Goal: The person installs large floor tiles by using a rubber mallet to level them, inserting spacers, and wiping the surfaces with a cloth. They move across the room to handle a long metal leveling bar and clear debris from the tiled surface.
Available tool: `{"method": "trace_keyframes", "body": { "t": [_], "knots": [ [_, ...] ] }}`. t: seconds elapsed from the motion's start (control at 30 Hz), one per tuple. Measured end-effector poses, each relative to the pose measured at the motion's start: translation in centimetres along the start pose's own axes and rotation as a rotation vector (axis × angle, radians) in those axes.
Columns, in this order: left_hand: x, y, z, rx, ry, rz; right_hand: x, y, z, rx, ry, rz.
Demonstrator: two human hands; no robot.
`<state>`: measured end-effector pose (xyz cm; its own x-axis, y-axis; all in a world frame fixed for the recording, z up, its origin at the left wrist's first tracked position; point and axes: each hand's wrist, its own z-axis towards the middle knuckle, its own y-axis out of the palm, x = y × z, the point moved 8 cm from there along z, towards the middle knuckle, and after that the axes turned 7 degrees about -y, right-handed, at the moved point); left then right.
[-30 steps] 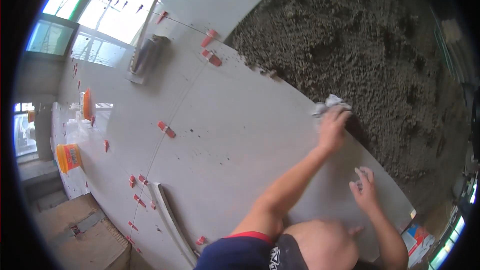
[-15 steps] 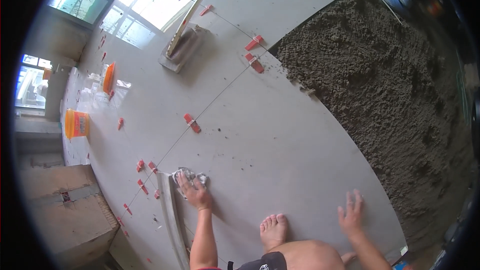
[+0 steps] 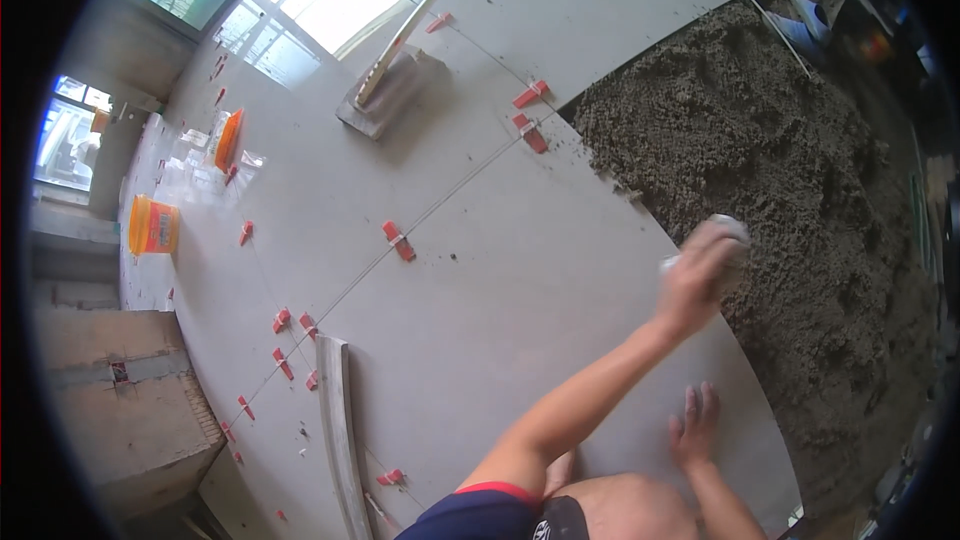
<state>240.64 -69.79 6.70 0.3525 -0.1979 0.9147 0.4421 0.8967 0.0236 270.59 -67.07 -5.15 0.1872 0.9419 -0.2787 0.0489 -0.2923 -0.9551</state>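
My left hand [image 3: 692, 278] is blurred by motion and closed round a pale, crumpled cloth [image 3: 734, 230]. It is at the right edge of the large grey floor tile [image 3: 520, 320], where the dark sandy mortar [image 3: 810, 240] begins. My right hand [image 3: 694, 432] lies on the same tile, nearer to me, with its fingers stretched out and nothing in them. Red levelling wedges [image 3: 398, 240] sit in white clips along the tile joint.
A long grey straightedge [image 3: 342, 430] lies on the left. Beyond the joint lies a flat tool with a long pale handle [image 3: 402, 45]. An orange bucket [image 3: 155, 226] and plastic bags [image 3: 195, 175] stand far left. A person's shoes [image 3: 808, 15] show at the far right.
My left hand has swept the cloth from beside the straightedge across to the tile's right edge. Most scattered crumbs on the tile have gone. My right hand stays near its place.
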Motion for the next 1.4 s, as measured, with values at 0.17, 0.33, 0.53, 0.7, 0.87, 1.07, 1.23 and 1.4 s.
{"method": "trace_keyframes", "body": {
  "t": [0.17, 0.33, 0.53, 0.7, 0.87, 1.07, 1.23, 1.4],
  "knots": [
    [-3.6, -27.3, -6.0, 0.695, -0.252, 0.664, -0.3, -0.6, 0.3, -0.032, 0.034, -0.054],
    [-8.9, -30.5, -5.5, 0.444, -0.167, 1.545, -1.0, -0.3, 0.6, -0.013, 0.032, -0.088],
    [-15.0, -12.7, 5.7, 0.296, -0.203, 0.902, -2.1, -0.1, 0.9, 0.059, -0.04, -0.117],
    [-9.5, -5.4, 7.6, 0.234, 0.042, 0.376, -0.5, -0.3, 0.7, 0.073, -0.016, -0.147],
    [-11.5, -17.5, 10.3, 0.236, -0.028, 0.823, -0.1, -0.9, 0.8, 0.077, 0.008, -0.097],
    [-18.5, -14.0, 11.6, -0.035, -0.157, 1.262, -0.9, -0.8, 1.5, 0.078, -0.03, -0.041],
    [-14.1, -14.4, 13.9, 0.258, -0.108, 0.932, 0.2, -1.0, 0.9, 0.073, 0.019, -0.089],
    [-17.1, -14.4, 11.7, 0.042, -0.345, 0.738, -0.7, -1.0, 1.6, 0.081, -0.013, -0.058]
  ]
}}
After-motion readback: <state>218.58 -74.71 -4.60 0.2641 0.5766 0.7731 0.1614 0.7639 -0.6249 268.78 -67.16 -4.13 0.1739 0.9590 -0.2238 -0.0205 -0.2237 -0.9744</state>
